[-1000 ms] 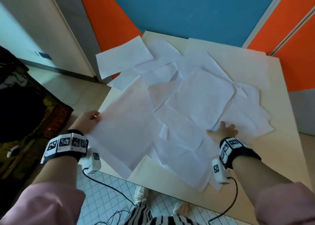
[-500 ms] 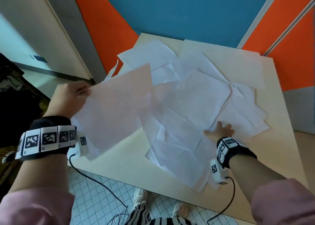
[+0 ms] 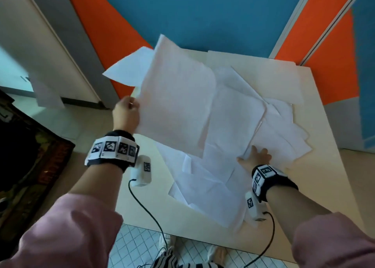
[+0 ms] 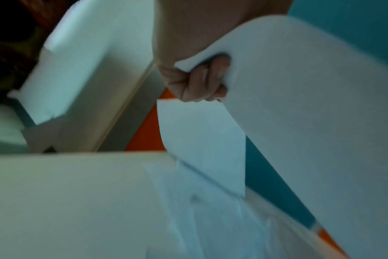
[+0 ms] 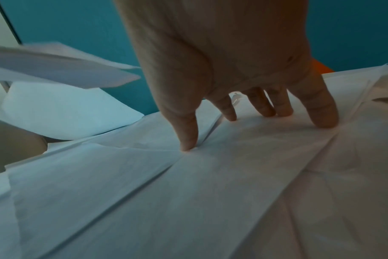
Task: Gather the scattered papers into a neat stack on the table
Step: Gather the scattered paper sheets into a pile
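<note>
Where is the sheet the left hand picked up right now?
In the head view the lifted sheet hangs over the table's far-left part, gripped at its left edge by the left hand, above the scattered papers.

Left wrist view blurred; table (image 3: pixel 334 166) mostly paper-covered

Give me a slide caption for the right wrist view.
Right hand presses spread fingertips onto overlapping white papers.

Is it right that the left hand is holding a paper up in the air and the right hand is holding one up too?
Not quite. The left hand does hold a sheet of paper up in the air, but the right hand holds nothing up: the right wrist view shows its spread fingers pressing down on the papers on the table.
</note>
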